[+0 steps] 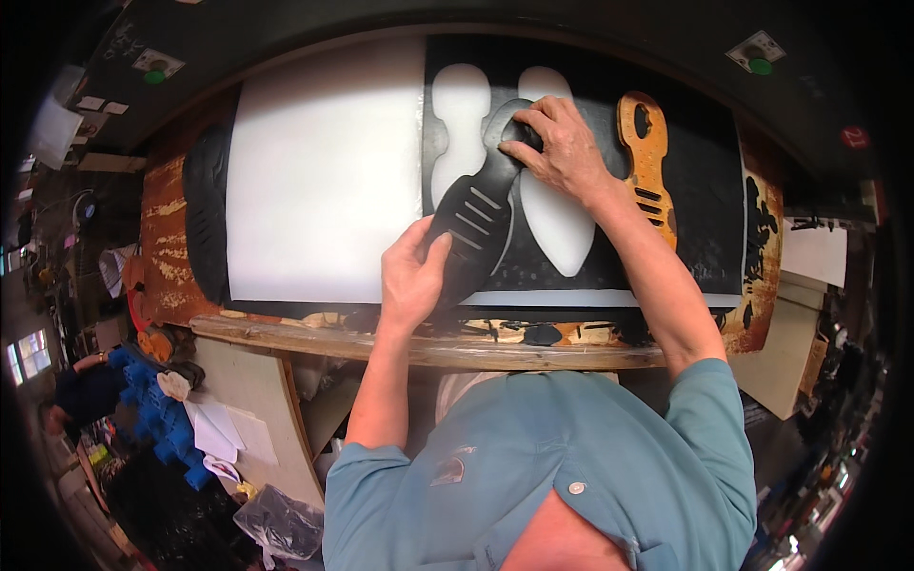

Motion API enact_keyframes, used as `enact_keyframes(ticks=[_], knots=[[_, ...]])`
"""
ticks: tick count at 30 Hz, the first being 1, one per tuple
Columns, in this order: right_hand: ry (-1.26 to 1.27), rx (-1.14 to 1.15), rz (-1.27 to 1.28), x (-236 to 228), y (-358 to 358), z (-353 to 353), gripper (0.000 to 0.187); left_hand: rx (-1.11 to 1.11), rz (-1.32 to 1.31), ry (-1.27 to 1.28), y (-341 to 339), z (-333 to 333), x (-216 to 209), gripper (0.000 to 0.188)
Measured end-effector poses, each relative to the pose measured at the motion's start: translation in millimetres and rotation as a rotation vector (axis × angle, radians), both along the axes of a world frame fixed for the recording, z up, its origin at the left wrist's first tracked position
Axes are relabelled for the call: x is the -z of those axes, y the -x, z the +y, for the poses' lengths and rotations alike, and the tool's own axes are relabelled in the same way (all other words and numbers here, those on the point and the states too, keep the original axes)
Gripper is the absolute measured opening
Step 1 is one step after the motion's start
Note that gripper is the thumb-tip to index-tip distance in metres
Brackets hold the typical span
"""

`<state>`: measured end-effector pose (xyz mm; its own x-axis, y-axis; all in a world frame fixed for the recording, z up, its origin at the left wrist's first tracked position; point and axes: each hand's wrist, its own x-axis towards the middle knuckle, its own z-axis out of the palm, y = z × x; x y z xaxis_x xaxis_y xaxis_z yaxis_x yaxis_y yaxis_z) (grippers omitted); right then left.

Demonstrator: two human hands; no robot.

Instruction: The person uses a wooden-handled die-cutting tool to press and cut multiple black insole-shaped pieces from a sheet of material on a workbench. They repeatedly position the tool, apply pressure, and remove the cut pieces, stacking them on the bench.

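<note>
Both my hands hold a black, long sole-shaped piece (pixel 487 186) with a few slots across it and a loop-like end with a hole. My left hand (pixel 413 274) grips its wide lower end, thumb on top. My right hand (pixel 564 150) pinches the loop end. The piece lies tilted above a black sheet (pixel 700 190). Two white sole-shaped areas (pixel 461 114) show on that sheet; whether they are cut-outs or separate pieces I cannot tell. To the right of my right hand lies an orange-brown sole-shaped form (pixel 644 138) with a similar hole and slots.
A white sheet (pixel 324 171) covers the left of the worktable. More black pieces (pixel 205 209) sit at its left end. A wooden rail (pixel 428 354) runs along the near edge. Green buttons (pixel 154 76) are on the dark machine beam behind. Blue objects (pixel 157 409) are at lower left.
</note>
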<state>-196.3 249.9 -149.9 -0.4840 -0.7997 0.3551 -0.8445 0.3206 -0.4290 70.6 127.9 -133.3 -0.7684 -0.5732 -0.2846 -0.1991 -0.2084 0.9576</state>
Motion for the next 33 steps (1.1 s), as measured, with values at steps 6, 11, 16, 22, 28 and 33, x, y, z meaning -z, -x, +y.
enact_keyframes(ticks=[6,11,16,22,28,33], knots=[[0.05,0.057,-0.144,1,1,2,0.062,0.264,-0.008,-0.171,26,-21,-20,0.054],[0.015,0.03,-0.193,-2,6,4,0.063,0.374,-0.035,-0.188,88,-45,-12,0.08],[0.015,0.014,-0.191,-4,6,7,0.055,0.45,-0.018,-0.258,104,-57,-7,0.086],[0.056,-0.004,-0.506,-18,7,7,0.05,0.401,0.111,-0.384,105,-48,3,0.079],[0.217,0.064,-1.049,-32,-17,14,0.037,0.412,0.173,-0.276,96,-37,-9,0.07],[0.721,0.189,-1.424,-30,-17,27,0.031,0.498,0.093,-0.17,73,-41,-38,0.066]])
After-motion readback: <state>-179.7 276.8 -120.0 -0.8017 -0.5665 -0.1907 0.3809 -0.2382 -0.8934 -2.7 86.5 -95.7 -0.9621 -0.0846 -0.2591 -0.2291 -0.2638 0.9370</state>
